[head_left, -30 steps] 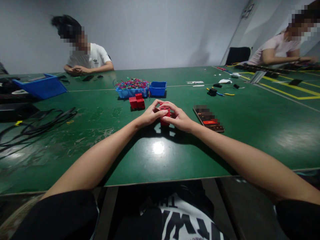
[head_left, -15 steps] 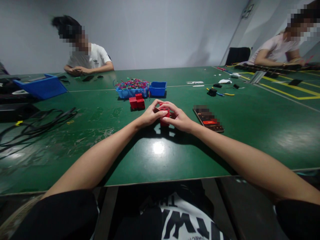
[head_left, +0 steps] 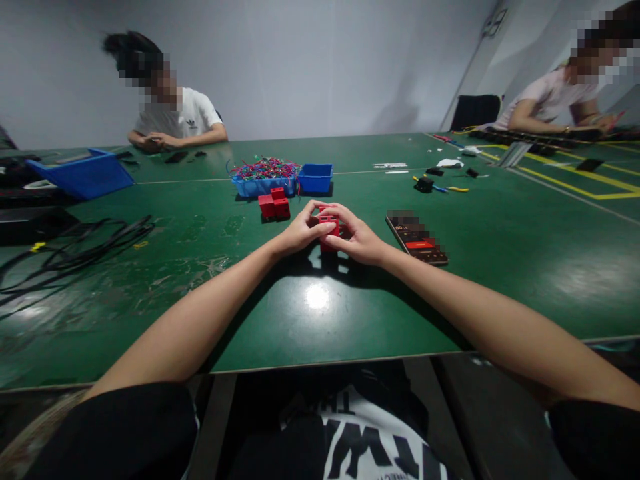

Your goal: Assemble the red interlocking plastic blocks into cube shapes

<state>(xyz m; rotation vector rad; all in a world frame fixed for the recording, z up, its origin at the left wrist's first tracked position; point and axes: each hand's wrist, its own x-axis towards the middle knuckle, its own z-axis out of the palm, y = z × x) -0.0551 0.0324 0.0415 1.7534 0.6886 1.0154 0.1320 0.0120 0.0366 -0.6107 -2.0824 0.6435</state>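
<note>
A red block point(head_left: 329, 244) with small slots in its top stands on the green table, partly covered by fingers. From the left, my left hand point(head_left: 301, 232) closes on it, thumb against the near face. My right hand point(head_left: 359, 237) grips the same block from the right, its fingers curled over the top. Behind and to the left sits another group of red blocks point(head_left: 273, 205), one part raised higher. Beyond that are a blue bin point(head_left: 265, 187) heaped with coloured wires and a smaller blue bin point(head_left: 315, 179).
Right of my hands lies a phone point(head_left: 417, 239). Farther right are a black part with coloured leads point(head_left: 425, 184) and white scraps point(head_left: 450, 163). Black cables point(head_left: 100, 243) and a tilted blue tray point(head_left: 85, 175) lie left. Two people sit across the table point(head_left: 320, 340).
Both hands keep their hold on the red block, with hardly any movement. At the far right, the other person's hand and the pinkish item near it have shifted slightly.
</note>
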